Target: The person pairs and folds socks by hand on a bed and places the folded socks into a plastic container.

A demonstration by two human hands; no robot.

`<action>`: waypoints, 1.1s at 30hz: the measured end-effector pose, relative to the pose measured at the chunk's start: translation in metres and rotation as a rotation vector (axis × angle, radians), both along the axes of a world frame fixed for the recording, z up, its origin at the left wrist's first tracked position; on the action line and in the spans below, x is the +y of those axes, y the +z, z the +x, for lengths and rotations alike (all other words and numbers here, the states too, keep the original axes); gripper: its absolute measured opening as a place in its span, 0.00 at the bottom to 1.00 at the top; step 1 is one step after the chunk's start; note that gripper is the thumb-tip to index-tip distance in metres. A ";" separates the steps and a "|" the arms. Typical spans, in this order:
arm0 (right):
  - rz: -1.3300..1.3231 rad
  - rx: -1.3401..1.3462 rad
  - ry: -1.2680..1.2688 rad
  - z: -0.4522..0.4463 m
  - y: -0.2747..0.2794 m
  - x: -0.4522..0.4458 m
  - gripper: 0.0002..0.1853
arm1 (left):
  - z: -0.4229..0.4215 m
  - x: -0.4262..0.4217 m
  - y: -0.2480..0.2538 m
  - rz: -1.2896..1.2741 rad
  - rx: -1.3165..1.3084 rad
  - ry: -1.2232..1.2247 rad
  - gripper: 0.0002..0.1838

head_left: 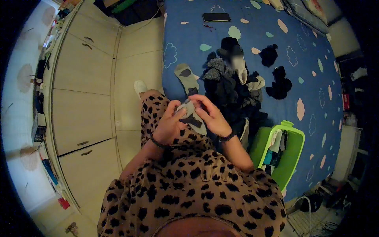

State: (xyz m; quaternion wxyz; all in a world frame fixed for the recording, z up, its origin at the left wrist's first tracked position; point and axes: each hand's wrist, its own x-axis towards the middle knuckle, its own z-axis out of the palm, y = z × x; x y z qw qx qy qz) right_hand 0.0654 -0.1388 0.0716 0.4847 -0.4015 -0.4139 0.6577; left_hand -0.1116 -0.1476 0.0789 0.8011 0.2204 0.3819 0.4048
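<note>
Both hands meet over my lap on a light grey sock with dark patches (196,122). My left hand (170,123) pinches it from the left, thumb on top. From the right, my right hand (211,118) grips the same sock near its upper end, fingers bent. A second grey sock with a dark heel patch (184,77) lies flat on the bed just beyond my fingers. Whether the two socks touch, I cannot make out. To the right of my hands spreads a pile of mostly dark socks (227,87), with a few pale ones among them.
The blue patterned bed sheet (308,91) carries two small black bundles (269,55) at the right and a phone (216,17) at the far side. A green bin (290,166) holding folded cloth stands by my right elbow. Pale cabinets (85,102) line the left.
</note>
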 end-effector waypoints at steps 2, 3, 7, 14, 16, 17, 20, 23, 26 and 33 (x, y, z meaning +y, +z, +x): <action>0.316 -0.249 0.241 0.010 0.004 0.015 0.08 | -0.010 0.001 -0.010 -0.006 -0.027 -0.034 0.15; 0.318 -0.251 0.239 0.011 0.002 0.022 0.08 | -0.016 0.002 -0.020 0.243 0.279 -0.108 0.15; 0.509 -0.288 0.325 0.003 -0.002 0.038 0.10 | -0.021 0.010 0.008 0.057 0.483 -0.348 0.15; -0.139 0.537 0.127 -0.023 -0.025 0.018 0.09 | -0.020 0.015 0.019 0.207 0.338 0.069 0.14; -0.071 0.391 0.242 -0.019 -0.015 0.014 0.09 | -0.027 0.017 0.004 0.163 0.192 0.125 0.14; -0.002 0.243 0.354 -0.018 -0.011 0.013 0.10 | -0.026 0.019 0.007 0.120 0.045 0.178 0.14; 0.143 -0.097 0.055 -0.020 -0.028 0.022 0.07 | -0.022 0.013 0.021 0.412 0.589 -0.151 0.12; 0.038 -0.024 -0.299 -0.027 -0.039 0.029 0.13 | -0.007 0.007 0.005 1.032 0.861 -0.160 0.11; 0.002 -0.047 -0.287 -0.044 -0.048 0.018 0.07 | -0.013 0.014 -0.024 0.925 1.015 -0.062 0.11; 0.075 -0.367 0.304 -0.041 -0.009 0.006 0.05 | -0.026 0.024 -0.069 0.428 0.688 0.346 0.13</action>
